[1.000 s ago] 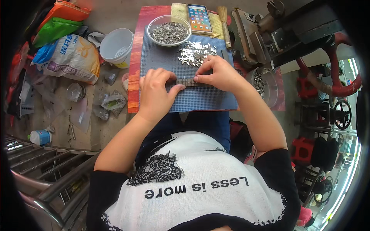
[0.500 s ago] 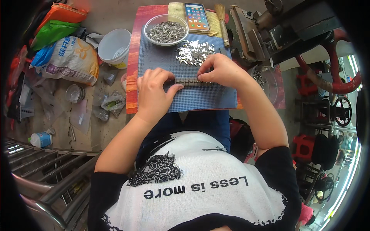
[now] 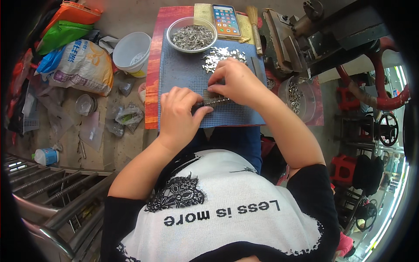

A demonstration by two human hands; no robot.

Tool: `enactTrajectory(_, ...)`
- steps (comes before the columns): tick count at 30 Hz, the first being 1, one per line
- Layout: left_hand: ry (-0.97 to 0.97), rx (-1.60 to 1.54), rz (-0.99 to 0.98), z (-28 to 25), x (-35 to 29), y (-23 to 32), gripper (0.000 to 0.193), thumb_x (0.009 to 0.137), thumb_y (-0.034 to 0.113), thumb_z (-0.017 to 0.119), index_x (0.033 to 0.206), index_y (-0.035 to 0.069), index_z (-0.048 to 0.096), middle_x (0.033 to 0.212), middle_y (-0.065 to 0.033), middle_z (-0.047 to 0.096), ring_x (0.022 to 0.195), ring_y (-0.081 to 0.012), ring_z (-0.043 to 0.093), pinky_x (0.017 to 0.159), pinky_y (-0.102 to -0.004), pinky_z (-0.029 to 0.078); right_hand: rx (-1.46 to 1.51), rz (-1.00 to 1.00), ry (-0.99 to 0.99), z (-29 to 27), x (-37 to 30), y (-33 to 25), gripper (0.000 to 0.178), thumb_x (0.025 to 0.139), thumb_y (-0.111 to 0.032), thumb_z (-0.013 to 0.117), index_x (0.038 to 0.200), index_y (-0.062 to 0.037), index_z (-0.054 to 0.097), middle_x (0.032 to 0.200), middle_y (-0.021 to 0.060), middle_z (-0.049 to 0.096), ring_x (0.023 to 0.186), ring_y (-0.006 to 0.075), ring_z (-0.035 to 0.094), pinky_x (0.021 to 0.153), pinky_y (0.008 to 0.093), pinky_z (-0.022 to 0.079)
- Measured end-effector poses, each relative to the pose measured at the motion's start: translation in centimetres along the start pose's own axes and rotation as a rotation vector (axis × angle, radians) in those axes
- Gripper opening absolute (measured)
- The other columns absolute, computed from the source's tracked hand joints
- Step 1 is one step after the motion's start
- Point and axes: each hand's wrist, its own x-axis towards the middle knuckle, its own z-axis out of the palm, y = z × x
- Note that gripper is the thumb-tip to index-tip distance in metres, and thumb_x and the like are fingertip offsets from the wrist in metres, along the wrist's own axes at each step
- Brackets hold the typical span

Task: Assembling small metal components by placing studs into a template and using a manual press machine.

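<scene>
My left hand is closed on the left end of a dark notched metal bar, thumb on the near side and fingers on the far side. A row of tiny bright bits runs along the bar. My right hand hovers over the bar, thumb and fingers pinched at its far side. Whatever sits between those fingertips is hidden. Past the right hand lies a loose pile of small shiny metal pieces, partly covered by that hand. All this is on a blue textured mat.
A clear bowl of small metal pieces stands at the far left of the mat. Behind are a phone and a brush. A dark flat strip lies at right, near a machine and a clear tub. A white bucket stands left.
My right hand has shifted left along the bar and slightly away from me. The bar now slants, its right end farther off. My left hand has moved slightly right and nearer to me.
</scene>
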Motion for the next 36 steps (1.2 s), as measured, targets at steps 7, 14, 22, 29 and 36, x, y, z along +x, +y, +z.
enactTrajectory(7,0.041,0.018,0.027,-0.1,0.3,0.0,0.021,0.074,0.021,0.082,0.085,0.009,0.069,0.087,-0.0023,0.064,0.089,-0.0244,0.058,0.082,-0.0385,0.037,0.147,0.106,0.035,-0.2,-0.4,0.7,0.016,0.087,-0.014,0.070,0.094,0.0002,0.070,0.091,0.0151,0.066,0.085,0.0268,0.064,0.078,0.0362,0.052)
enactTrajectory(14,0.012,0.046,-0.004,0.2,1.4,-0.9,0.020,0.075,0.022,0.081,0.087,0.010,0.070,0.090,-0.0021,0.065,0.093,-0.0251,0.058,0.085,-0.0395,0.037,0.344,0.292,-0.071,-1.6,-3.8,2.5,0.014,0.088,-0.013,0.072,0.092,0.0001,0.069,0.089,0.0058,0.059,0.079,0.0152,0.057,0.074,0.0300,0.048)
enactTrajectory(22,0.017,0.043,-0.014,0.6,1.4,-0.9,0.020,0.076,0.022,0.081,0.086,0.010,0.070,0.090,-0.0017,0.065,0.093,-0.0245,0.058,0.084,-0.0392,0.037,0.285,0.297,-0.066,-1.7,-4.1,2.4,0.013,0.085,-0.013,0.076,0.089,-0.0013,0.072,0.090,0.0056,0.059,0.081,0.0158,0.057,0.075,0.0305,0.049)
enactTrajectory(29,0.012,0.035,-0.019,0.6,1.4,-1.0,0.020,0.076,0.022,0.081,0.086,0.010,0.070,0.090,-0.0013,0.065,0.093,-0.0241,0.058,0.085,-0.0391,0.037,0.263,0.257,-0.059,-2.1,-4.1,2.8,0.013,0.083,-0.011,0.076,0.092,-0.0016,0.074,0.091,0.0063,0.064,0.083,0.0164,0.061,0.075,0.0305,0.050)
enactTrajectory(36,0.018,0.022,-0.019,0.6,1.4,-1.1,0.019,0.076,0.022,0.081,0.086,0.010,0.070,0.090,-0.0013,0.065,0.092,-0.0243,0.058,0.084,-0.0390,0.037,0.294,0.348,-0.080,-3.5,-2.5,1.8,0.020,0.084,-0.016,0.077,0.098,-0.0019,0.075,0.085,0.0067,0.069,0.080,0.0164,0.062,0.073,0.0304,0.050)
